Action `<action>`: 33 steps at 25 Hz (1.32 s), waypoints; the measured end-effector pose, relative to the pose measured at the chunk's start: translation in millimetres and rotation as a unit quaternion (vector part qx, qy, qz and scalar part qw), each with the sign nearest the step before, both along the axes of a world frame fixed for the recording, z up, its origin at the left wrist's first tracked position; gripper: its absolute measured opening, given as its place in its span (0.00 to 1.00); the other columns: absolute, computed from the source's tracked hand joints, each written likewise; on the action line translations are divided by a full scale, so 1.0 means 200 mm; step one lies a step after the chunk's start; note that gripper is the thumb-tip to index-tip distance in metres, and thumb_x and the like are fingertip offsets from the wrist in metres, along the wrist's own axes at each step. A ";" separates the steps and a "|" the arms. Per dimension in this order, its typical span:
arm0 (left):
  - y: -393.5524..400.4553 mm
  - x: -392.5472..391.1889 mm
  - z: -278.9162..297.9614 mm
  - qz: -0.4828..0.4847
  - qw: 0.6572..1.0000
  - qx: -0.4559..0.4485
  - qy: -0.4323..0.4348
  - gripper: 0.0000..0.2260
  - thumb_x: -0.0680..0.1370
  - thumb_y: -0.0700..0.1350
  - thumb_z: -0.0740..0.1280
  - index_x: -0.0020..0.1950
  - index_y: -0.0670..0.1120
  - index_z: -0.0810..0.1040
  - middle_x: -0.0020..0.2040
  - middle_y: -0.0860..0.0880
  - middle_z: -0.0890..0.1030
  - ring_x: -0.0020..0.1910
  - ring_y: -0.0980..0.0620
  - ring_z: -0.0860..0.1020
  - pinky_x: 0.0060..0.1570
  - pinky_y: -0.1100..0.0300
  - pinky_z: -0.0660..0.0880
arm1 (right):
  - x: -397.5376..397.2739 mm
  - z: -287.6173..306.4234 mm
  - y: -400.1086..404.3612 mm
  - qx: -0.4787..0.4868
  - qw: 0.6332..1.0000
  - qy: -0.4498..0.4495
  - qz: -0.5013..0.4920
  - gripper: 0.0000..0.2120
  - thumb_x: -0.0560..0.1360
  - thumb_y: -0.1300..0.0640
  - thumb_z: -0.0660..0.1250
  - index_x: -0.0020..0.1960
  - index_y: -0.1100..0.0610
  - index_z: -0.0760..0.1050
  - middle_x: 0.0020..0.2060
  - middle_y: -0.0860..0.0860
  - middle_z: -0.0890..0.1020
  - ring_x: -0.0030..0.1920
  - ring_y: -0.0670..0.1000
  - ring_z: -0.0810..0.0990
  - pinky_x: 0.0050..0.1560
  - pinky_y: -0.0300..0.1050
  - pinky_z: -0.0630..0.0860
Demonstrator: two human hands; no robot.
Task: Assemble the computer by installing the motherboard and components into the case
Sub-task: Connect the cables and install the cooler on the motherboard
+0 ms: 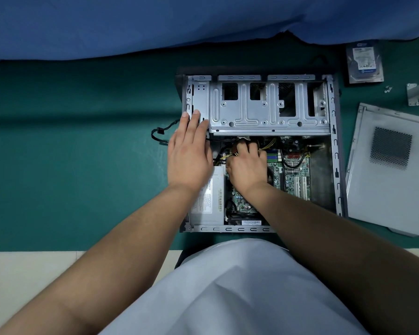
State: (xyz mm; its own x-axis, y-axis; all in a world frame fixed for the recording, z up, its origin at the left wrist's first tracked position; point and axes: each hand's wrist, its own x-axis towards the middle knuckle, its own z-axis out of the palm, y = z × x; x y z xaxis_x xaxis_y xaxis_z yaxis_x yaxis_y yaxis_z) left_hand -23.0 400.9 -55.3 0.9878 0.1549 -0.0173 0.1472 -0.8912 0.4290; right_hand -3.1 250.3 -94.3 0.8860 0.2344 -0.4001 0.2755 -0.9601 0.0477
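Right hand [248, 165] hides its own fingertips, curled into cables [267, 144] above the motherboard [295, 172]; grasp unclear. Left hand [190, 153] lies flat, fingers straight, on the case [335, 141] left edge.

Left hand [189, 155] rests flat on the computer case [336, 165] drive cage [264, 110]; right hand [247, 165] grips cables [269, 143] above the motherboard [295, 175].

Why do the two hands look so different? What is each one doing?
The left hand lies flat with straight fingers on the edge of the case; the right hand is curled, down inside among the cables. The left is outside on metal; the right is over the motherboard. Both reach into the same computer.
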 end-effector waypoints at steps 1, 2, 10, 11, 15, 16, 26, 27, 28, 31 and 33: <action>0.00 0.00 0.00 -0.001 1.000 0.001 -0.001 0.21 0.83 0.43 0.59 0.77 0.49 0.68 0.82 0.49 0.62 0.83 0.49 0.52 0.79 0.51 0.52 | 0.01 0.00 0.00 0.006 1.000 0.010 -0.005 0.08 0.77 0.52 0.70 0.54 0.45 0.83 0.62 0.52 0.73 0.64 0.58 0.68 0.62 0.57 0.68; 0.00 0.00 0.00 -0.002 1.000 0.001 -0.002 0.21 0.82 0.43 0.60 0.77 0.49 0.68 0.82 0.49 0.62 0.83 0.49 0.52 0.79 0.51 0.52 | 0.03 -0.01 0.00 0.011 1.000 0.021 -0.010 0.08 0.77 0.51 0.69 0.54 0.45 0.83 0.61 0.51 0.74 0.64 0.58 0.68 0.62 0.57 0.68; 0.01 0.00 -0.02 -0.003 1.000 -0.002 -0.005 0.21 0.82 0.43 0.59 0.77 0.50 0.68 0.82 0.50 0.62 0.83 0.50 0.52 0.79 0.50 0.53 | 0.03 -0.04 0.00 0.020 0.999 0.022 -0.015 0.12 0.77 0.56 0.69 0.58 0.44 0.80 0.60 0.54 0.74 0.63 0.59 0.69 0.62 0.57 0.69; 0.00 0.00 -0.02 -0.003 1.000 -0.001 -0.006 0.21 0.82 0.43 0.59 0.76 0.49 0.68 0.82 0.49 0.62 0.83 0.50 0.52 0.79 0.50 0.53 | 0.03 -0.04 0.00 0.023 0.999 0.021 -0.013 0.12 0.77 0.56 0.69 0.59 0.44 0.80 0.61 0.54 0.74 0.64 0.59 0.68 0.63 0.57 0.69; 0.00 0.00 -0.01 -0.010 1.000 0.007 -0.008 0.21 0.82 0.43 0.59 0.77 0.48 0.68 0.82 0.49 0.62 0.83 0.49 0.52 0.79 0.49 0.54 | 0.01 0.00 -0.04 0.094 0.995 0.032 -0.003 0.15 0.80 0.47 0.66 0.67 0.45 0.77 0.65 0.54 0.73 0.67 0.59 0.67 0.65 0.57 0.68; 0.00 0.00 -0.01 -0.013 1.000 0.009 -0.007 0.21 0.82 0.43 0.59 0.77 0.48 0.68 0.82 0.48 0.62 0.83 0.48 0.52 0.79 0.49 0.54 | 0.00 0.02 -0.08 0.134 0.991 0.031 -0.003 0.18 0.80 0.46 0.65 0.70 0.45 0.75 0.67 0.53 0.73 0.69 0.58 0.67 0.67 0.57 0.67; -0.10 -0.10 0.05 -0.282 0.952 0.106 -0.048 0.19 0.81 0.51 0.63 0.72 0.51 0.74 0.72 0.50 0.75 0.75 0.46 0.67 0.76 0.46 0.60 | -0.15 0.13 -0.57 0.175 0.981 0.086 0.018 0.39 0.76 0.46 0.73 0.81 0.52 0.59 0.78 0.49 0.64 0.77 0.53 0.65 0.77 0.51 0.63; -0.16 -0.12 0.04 -0.333 0.936 0.114 -0.011 0.20 0.81 0.52 0.64 0.73 0.50 0.74 0.72 0.50 0.75 0.73 0.46 0.70 0.74 0.47 0.64 | -0.15 0.13 -0.58 0.184 0.979 0.092 0.015 0.41 0.75 0.45 0.74 0.82 0.53 0.59 0.78 0.49 0.64 0.77 0.53 0.65 0.77 0.50 0.64; -0.23 -0.14 0.03 -0.359 0.924 0.129 0.036 0.22 0.80 0.53 0.65 0.74 0.49 0.72 0.73 0.49 0.74 0.73 0.46 0.71 0.72 0.48 0.65 | -0.15 0.13 -0.58 0.187 0.977 0.098 0.018 0.42 0.74 0.44 0.75 0.82 0.54 0.59 0.79 0.49 0.64 0.77 0.53 0.65 0.77 0.50 0.64; -0.40 -0.14 -0.01 -0.323 0.914 0.209 0.126 0.31 0.79 0.57 0.67 0.79 0.47 0.65 0.77 0.48 0.70 0.74 0.47 0.70 0.71 0.51 0.63 | -0.14 0.12 -0.58 0.172 0.979 0.101 0.030 0.44 0.72 0.46 0.77 0.81 0.53 0.60 0.78 0.48 0.64 0.76 0.53 0.65 0.76 0.49 0.63; -0.45 -0.12 -0.03 -0.298 0.911 0.246 0.145 0.32 0.78 0.56 0.69 0.79 0.46 0.64 0.74 0.48 0.73 0.72 0.48 0.72 0.69 0.52 0.64 | -0.14 0.12 -0.58 0.172 0.980 0.098 0.025 0.44 0.71 0.47 0.78 0.81 0.52 0.61 0.76 0.47 0.66 0.75 0.53 0.67 0.75 0.50 0.65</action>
State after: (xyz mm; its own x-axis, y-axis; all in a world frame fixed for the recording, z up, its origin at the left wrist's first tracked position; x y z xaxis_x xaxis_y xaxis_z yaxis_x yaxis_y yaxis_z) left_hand -47.0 310.5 -60.4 0.8638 -0.3480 -0.3644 -0.3820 -0.9239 -0.0234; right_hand -30.4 134.8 -71.2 0.7840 0.4264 -0.4512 0.2946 -0.8953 -0.3341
